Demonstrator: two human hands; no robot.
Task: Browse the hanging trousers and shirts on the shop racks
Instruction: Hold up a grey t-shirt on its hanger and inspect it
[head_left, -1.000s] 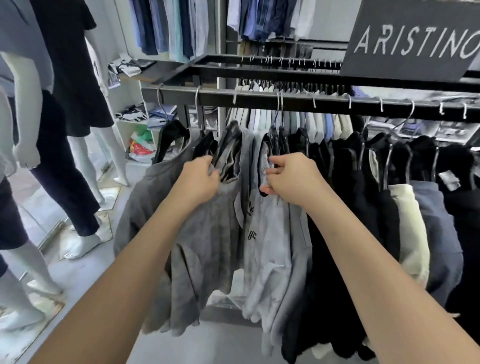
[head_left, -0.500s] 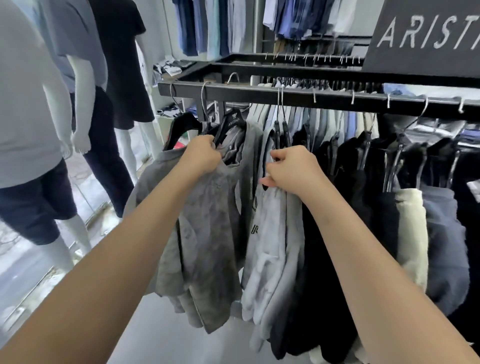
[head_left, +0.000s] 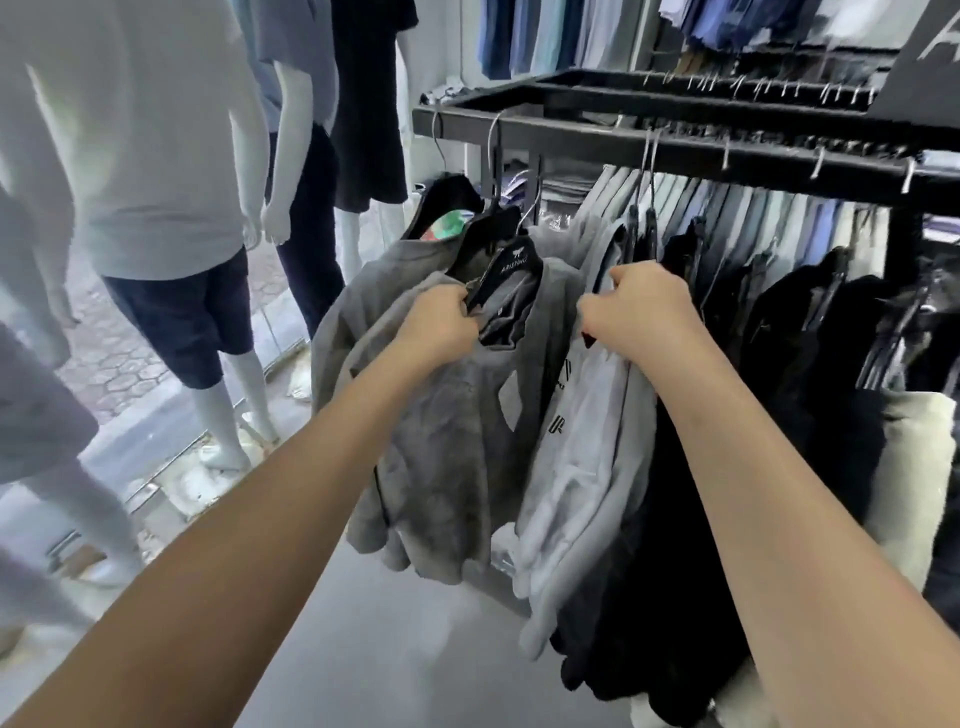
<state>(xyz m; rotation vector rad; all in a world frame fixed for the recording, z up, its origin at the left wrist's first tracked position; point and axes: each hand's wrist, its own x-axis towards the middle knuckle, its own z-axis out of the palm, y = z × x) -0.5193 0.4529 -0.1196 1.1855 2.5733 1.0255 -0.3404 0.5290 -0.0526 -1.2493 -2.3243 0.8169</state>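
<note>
A black rack rail (head_left: 675, 148) carries many hanging garments. My left hand (head_left: 439, 325) grips a dark grey mottled garment (head_left: 447, 441) near its black hanger (head_left: 511, 265) and holds it off to the left. To its right, my right hand (head_left: 641, 309) grips the top of a light grey garment (head_left: 582, 457) with dark lettering. A gap is held between the two garments. Black garments (head_left: 779, 364) hang further right, then a cream one (head_left: 911, 467).
White mannequins (head_left: 156, 156) in shirts and dark shorts stand at the left by the shop window. A second rail (head_left: 727, 83) with hooks runs behind the first. Blue and pale shirts (head_left: 540, 31) hang on the back wall. Grey floor (head_left: 389, 649) lies below the rack.
The view has swung left, so the rack sits further right in frame. My left hand has drawn the dark grey garment further left, and its hanger now shows above my fingers.
</note>
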